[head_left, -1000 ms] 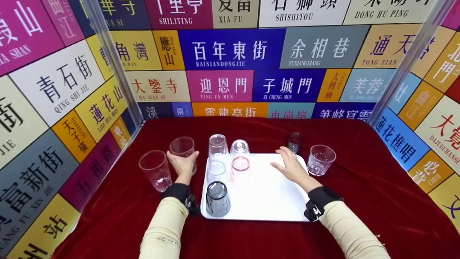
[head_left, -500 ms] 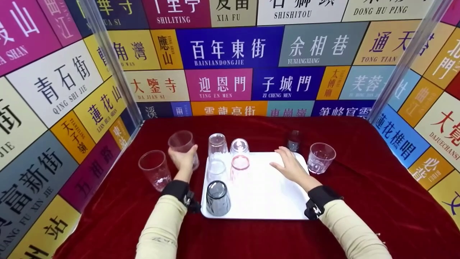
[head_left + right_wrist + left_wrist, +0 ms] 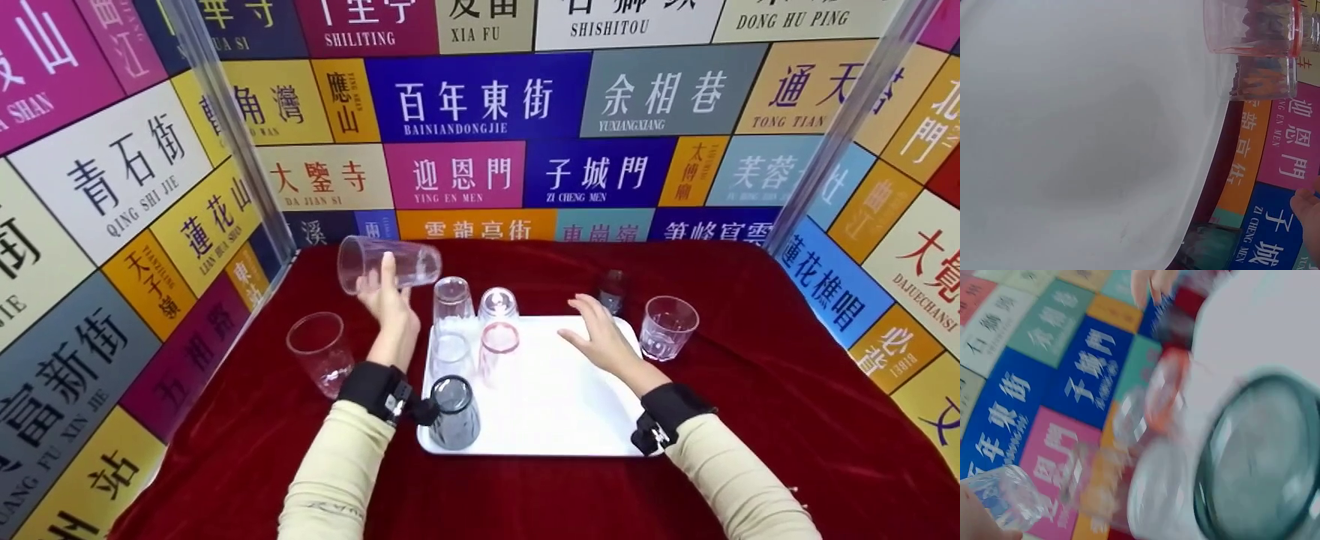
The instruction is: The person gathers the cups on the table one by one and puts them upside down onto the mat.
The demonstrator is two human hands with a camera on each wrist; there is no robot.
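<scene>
Tipped onto its side in the air, a clear drinking glass (image 3: 420,264) is gripped by my left hand (image 3: 392,309), its mouth facing left and its base right. In the left wrist view, the glass (image 3: 1013,498) shows at the lower left. My right hand (image 3: 609,346) hovers over the white tray's (image 3: 555,405) right part, fingers extended and holding nothing. Along the tray's left side stand a dark grey glass (image 3: 455,420), a pink-rimmed glass (image 3: 500,345) and several clear glasses (image 3: 453,296).
A tall clear glass (image 3: 321,356) stands on the red cloth (image 3: 240,442) left of the tray. A short clear glass (image 3: 667,330) stands to its right. Behind the right hand is a small dark glass (image 3: 612,289). Sign-covered walls (image 3: 480,97) enclose the table.
My left hand has raised the clear glass from the cloth and turned it from upright onto its side. My right hand has hardly moved.
</scene>
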